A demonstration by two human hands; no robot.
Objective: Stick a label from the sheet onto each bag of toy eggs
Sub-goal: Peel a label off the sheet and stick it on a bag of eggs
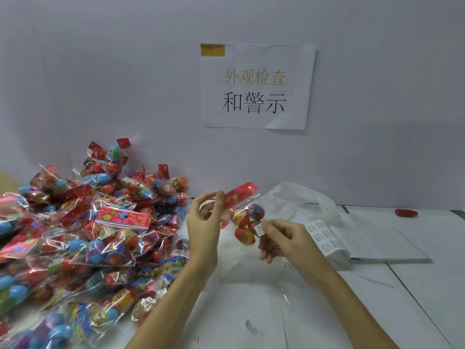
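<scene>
Bag of toy eggs hangs between my hands above the surface. My left hand pinches its red header card between thumb and fingertips. My right hand holds a small white label at its fingertips, right against the clear plastic below the card; whether it is stuck down yet I cannot tell. Just beyond my right hand lies the label sheet, with several labels left on it, beside a crumpled white plastic bag. To the left of my left hand sits a big pile of bags. I can't see labels on them, so I judge most of the job remains.
</scene>
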